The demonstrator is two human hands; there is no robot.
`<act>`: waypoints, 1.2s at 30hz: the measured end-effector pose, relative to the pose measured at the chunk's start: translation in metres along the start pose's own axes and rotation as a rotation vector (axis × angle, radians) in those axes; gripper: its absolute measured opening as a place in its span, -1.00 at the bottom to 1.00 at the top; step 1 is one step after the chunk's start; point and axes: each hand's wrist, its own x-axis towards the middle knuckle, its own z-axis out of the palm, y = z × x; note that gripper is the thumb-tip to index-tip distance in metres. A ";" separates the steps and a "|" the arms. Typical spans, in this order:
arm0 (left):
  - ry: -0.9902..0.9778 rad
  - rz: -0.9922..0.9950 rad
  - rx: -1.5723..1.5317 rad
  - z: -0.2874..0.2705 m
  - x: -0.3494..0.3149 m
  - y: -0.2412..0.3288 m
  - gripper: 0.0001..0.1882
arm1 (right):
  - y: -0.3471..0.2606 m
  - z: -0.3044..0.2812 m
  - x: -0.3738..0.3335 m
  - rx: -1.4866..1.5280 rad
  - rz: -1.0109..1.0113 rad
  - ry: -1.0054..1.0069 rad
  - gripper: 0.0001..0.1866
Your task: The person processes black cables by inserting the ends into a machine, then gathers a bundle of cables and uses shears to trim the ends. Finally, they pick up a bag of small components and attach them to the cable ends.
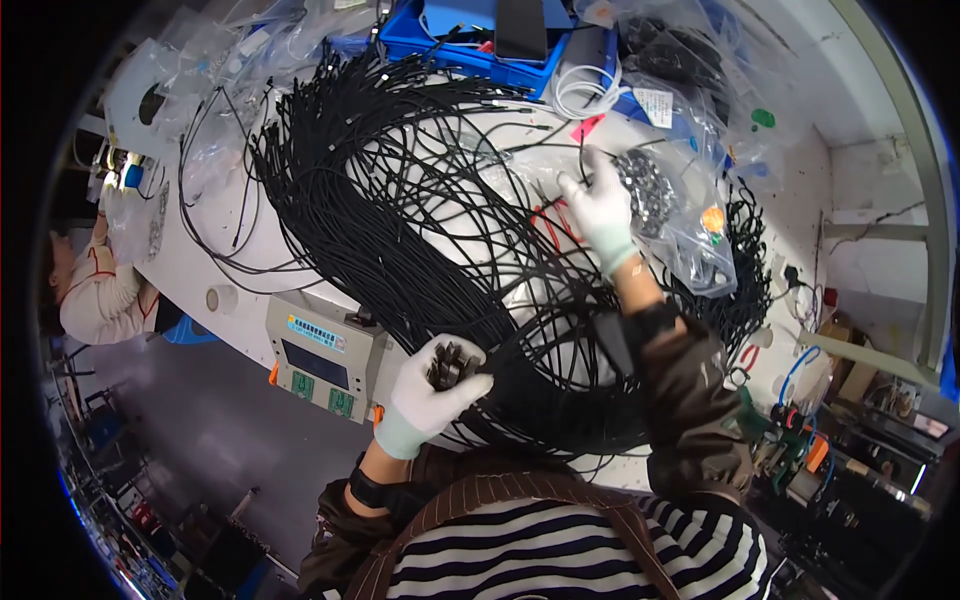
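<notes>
On our white workbench (172,262) we have black cables (375,250), a blue plastic bin (418,48) and a clear parts bag (705,262).

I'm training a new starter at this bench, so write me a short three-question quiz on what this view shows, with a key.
1. What does the left hand hold? A) a screwdriver; B) small dark parts; C) a roll of tape.
2. True or false: the right hand is nearer the clear bag of small parts than the left hand is.
3. Fill in the colour: at the far side of the table, beyond the black cables, stands a ____ tray.

Key: 1. B; 2. True; 3. blue.
</notes>
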 end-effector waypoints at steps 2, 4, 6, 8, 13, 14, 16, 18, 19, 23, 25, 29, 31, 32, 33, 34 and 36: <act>-0.017 -0.069 -0.081 0.000 0.002 0.000 -0.80 | 0.050 0.017 0.018 -0.099 -0.089 0.193 -0.74; 0.055 -0.097 -0.125 -0.007 0.000 0.001 -0.79 | 0.052 0.016 0.024 -0.229 0.025 -0.152 -0.75; 0.163 -0.150 -0.224 -0.012 -0.002 0.002 -0.78 | 0.029 0.012 0.016 -0.188 -0.039 -0.346 -0.77; 0.236 -0.122 -0.308 -0.012 0.001 0.000 -0.79 | -0.030 -0.010 -0.023 0.045 -0.345 -0.527 -0.73; 0.235 0.003 -0.354 -0.006 -0.007 0.013 -0.84 | -0.118 -0.069 -0.106 0.059 -0.673 -0.704 -0.64; 0.210 0.033 -0.297 -0.007 -0.013 0.016 -0.84 | -0.121 -0.073 -0.113 0.147 -0.697 -0.554 -0.58; 0.094 0.255 -0.208 -0.011 -0.020 0.024 -0.87 | -0.134 -0.082 -0.121 0.223 -0.713 -0.392 -0.52; -0.119 0.679 -0.031 -0.015 -0.030 0.036 -0.91 | -0.153 -0.089 -0.130 0.542 -0.525 -0.499 -0.57; -0.131 0.679 -0.030 -0.015 -0.036 0.047 -0.91 | -0.162 -0.092 -0.136 0.650 -0.458 -0.525 -0.59; -0.202 0.895 -0.195 -0.015 -0.059 0.075 -0.85 | -0.182 -0.095 -0.159 0.870 -0.282 -0.962 -0.66; -0.259 0.879 -0.532 -0.020 -0.067 0.090 -0.84 | -0.184 -0.099 -0.173 0.632 -0.319 -1.271 -0.41; -0.204 0.786 -0.729 -0.063 -0.067 0.084 -0.74 | -0.160 -0.117 -0.185 0.529 -0.039 -1.455 -0.52; -0.171 0.610 -0.994 -0.079 -0.045 0.047 -0.57 | -0.168 -0.120 -0.188 0.488 -0.040 -1.369 -0.63; -0.004 0.494 -0.989 -0.058 -0.041 0.045 -0.51 | -0.173 -0.120 -0.191 0.447 -0.038 -1.287 -0.72; 0.152 0.375 -0.981 -0.028 -0.034 0.040 -0.44 | -0.173 -0.118 -0.191 0.400 -0.032 -1.200 -0.78; -0.005 0.308 -0.982 -0.014 -0.038 0.028 -0.36 | -0.171 -0.111 -0.189 0.396 -0.034 -1.190 -0.78; -0.152 0.234 -0.977 -0.009 -0.048 0.019 -0.28 | -0.167 -0.084 -0.197 0.520 -0.308 -0.819 -0.78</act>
